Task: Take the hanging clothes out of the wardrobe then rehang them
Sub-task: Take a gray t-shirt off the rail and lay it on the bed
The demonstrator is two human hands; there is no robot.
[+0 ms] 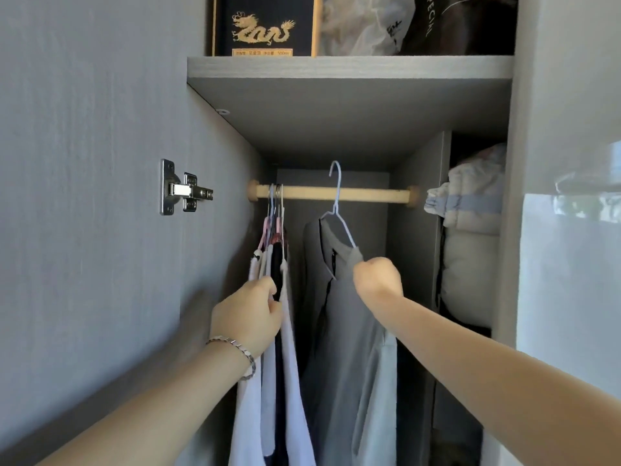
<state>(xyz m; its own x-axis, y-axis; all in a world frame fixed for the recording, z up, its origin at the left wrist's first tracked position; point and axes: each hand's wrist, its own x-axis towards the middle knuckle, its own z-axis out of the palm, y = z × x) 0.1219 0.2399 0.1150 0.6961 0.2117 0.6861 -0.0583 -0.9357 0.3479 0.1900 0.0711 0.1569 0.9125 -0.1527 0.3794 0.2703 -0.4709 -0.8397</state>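
Note:
A wooden rod (369, 194) spans the wardrobe. At its left end hang several garments (289, 348), white and dark, on pink and white hangers. My left hand (248, 314) is closed on their upper part. My right hand (378, 277) grips the shoulder of a grey jacket (339, 348) on a light blue wire hanger (337, 210). The hanger's hook stands in front of the rod and above it; I cannot tell whether it rests on the rod.
The open wardrobe door (84, 196) with a metal hinge (184, 188) stands at left. A shelf (349, 67) above holds a dark box with a gold dragon (265, 25) and bags. Folded bedding (470, 247) fills the right compartment. A glossy white panel (571, 230) borders the right.

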